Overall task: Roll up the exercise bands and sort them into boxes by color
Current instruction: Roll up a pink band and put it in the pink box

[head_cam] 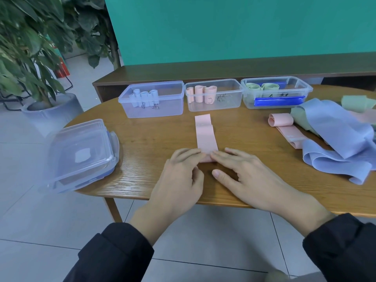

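- The pink band [205, 135] lies flat on the table [146, 139], running away from the person towards the pink box [213, 94]; its near end is just starting to curl.
- The left hand [179, 176] and right hand [244, 174] pinch that curled end with their fingertips, fingers bent over it.
- Risk: uneven pressure could skew the roll into a cone, or a loose core could spring open.
- Room: bare wood ahead up to the box; the loose bands [333, 135] sit well apart on the right, the lids [81, 155] on the left.
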A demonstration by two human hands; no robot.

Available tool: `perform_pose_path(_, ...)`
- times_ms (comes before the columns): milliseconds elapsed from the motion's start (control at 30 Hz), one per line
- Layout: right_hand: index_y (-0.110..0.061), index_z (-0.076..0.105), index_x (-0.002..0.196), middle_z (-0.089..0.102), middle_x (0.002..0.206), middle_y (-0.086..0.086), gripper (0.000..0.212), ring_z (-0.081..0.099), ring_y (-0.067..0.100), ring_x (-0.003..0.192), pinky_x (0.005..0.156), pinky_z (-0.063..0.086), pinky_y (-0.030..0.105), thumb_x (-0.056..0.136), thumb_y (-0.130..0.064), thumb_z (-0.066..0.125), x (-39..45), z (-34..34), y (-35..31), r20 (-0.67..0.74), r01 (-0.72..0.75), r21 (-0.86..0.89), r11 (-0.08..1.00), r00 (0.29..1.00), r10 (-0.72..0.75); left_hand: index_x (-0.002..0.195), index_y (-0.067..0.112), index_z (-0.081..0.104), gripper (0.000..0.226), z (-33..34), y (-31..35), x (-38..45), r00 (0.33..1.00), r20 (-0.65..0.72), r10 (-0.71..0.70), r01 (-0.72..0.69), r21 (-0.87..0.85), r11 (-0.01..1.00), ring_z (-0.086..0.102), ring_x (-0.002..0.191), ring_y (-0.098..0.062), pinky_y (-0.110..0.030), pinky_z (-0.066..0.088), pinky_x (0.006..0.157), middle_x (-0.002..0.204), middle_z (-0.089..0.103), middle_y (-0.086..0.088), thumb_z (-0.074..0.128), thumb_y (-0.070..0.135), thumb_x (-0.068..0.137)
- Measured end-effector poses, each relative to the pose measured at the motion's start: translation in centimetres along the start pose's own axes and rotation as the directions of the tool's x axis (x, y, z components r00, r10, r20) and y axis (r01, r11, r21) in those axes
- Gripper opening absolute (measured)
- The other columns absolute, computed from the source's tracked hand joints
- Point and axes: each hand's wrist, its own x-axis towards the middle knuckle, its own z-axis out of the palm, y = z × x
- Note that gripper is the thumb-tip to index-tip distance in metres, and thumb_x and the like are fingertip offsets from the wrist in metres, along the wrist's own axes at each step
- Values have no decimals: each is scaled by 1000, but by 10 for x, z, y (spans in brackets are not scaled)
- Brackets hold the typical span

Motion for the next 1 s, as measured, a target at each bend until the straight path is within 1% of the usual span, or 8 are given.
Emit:
perform_pose_path(133, -37, 33, 156, 33, 160, -21, 62, 19, 6, 152, 125, 18, 40, 99, -62, 31, 9, -3, 2, 32, -12, -23, 1000, 999, 12, 130, 35, 62, 50, -2, 1, 1, 994, 110, 8, -15, 62, 998, 46, 128, -7, -42, 46, 103, 131, 62, 17, 36, 19, 90)
perform_pose_path(300, -35, 29, 157, 33, 160, -18, 60, 19, 8, 152, 125, 17, 39, 102, -58, 36, 18, -3, 4, 37, -7, -35, 999, 999, 8, 136, 42, 55, 40, -8, 1, 9, 981, 186, -62, 52, 57, 997, 35, 131, -2, -40, 31, 111, 139, 55, 25, 43, 25, 102)
perform_pose_path(433, -31, 50, 147, 52, 148, -17, 46, 32, 5, 146, 122, 26, 29, 103, -44, 49, 14, -5, 2, -98, 43, 59, 997, 994, -37, 145, 38, 48, 40, -5, -3, 14, 971, 221, -96, 63, 149, 987, 31, 139, -4, -40, 26, 113, 147, 49, 23, 43, 38, 106)
perform_pose_path(500, -30, 54, 145, 56, 144, -16, 43, 36, 4, 143, 120, 29, 28, 103, -40, 50, 13, -6, 2, -116, 40, 57, 998, 993, -33, 145, 35, 49, 40, -3, -4, 16, 970, 219, -109, 72, 172, 983, 32, 139, -5, -39, 25, 112, 147, 49, 22, 44, 38, 106)
perform_pose_path(633, -35, 45, 150, 47, 152, -18, 48, 32, 5, 145, 120, 23, 22, 103, -44, 48, 18, -5, 5, -69, 14, 6, 1000, 998, -14, 143, 37, 48, 39, -1, -2, 23, 972, 210, -102, 60, 197, 979, 32, 139, -6, -35, 24, 107, 148, 48, 22, 44, 33, 105)
perform_pose_path(733, -36, 38, 154, 41, 156, -19, 53, 28, 7, 148, 122, 22, 29, 103, -50, 43, 24, -5, 9, -28, -2, -38, 999, 1000, 1, 145, 36, 49, 40, -1, -2, 26, 980, 179, -85, 46, 207, 977, 30, 140, -6, -32, 25, 106, 149, 49, 18, 44, 28, 106)
perform_pose_path(833, -38, 34, 154, 37, 158, -18, 54, 26, 8, 149, 123, 20, 31, 103, -53, 40, 30, -6, 10, -5, -14, -55, 998, 1000, 14, 140, 40, 53, 40, -2, -2, 29, 985, 173, -22, -20, 237, 971, 33, 135, -4, -26, 23, 100, 140, 56, 19, 45, 24, 105)
perform_pose_path(1000, -35, 33, 156, 35, 159, -18, 56, 23, 7, 150, 124, 19, 31, 103, -52, 39, 35, -6, 11, -6, -11, -59, 998, 1000, 11, 140, 37, 53, 39, 2, -6, 36, 984, 174, -24, -24, 267, 963, 35, 135, -8, -37, 31, 105, 139, 57, 18, 45, 25, 104)
